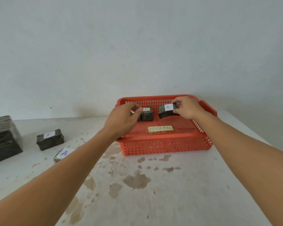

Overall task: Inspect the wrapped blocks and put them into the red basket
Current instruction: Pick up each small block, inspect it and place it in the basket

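A red mesh basket [163,141] stands on the table against the wall, with a yellow label reading "ABNORMAL" [160,129] on its floor. Inside it, my left hand [123,119] grips a dark wrapped block [147,115] with a white "A" tag. My right hand [188,107] grips a second wrapped block [167,110], also tagged "A", held slightly tilted just right of the first. Both blocks are over the basket's back half; I cannot tell whether they rest on its floor.
Left on the stained white table lie another wrapped block [50,139] tagged "A", a flat wrapped piece [63,154] with a blue "A" partly under my left forearm, and a large dark stack [4,141] at the left edge. A pale wall stands right behind the basket.
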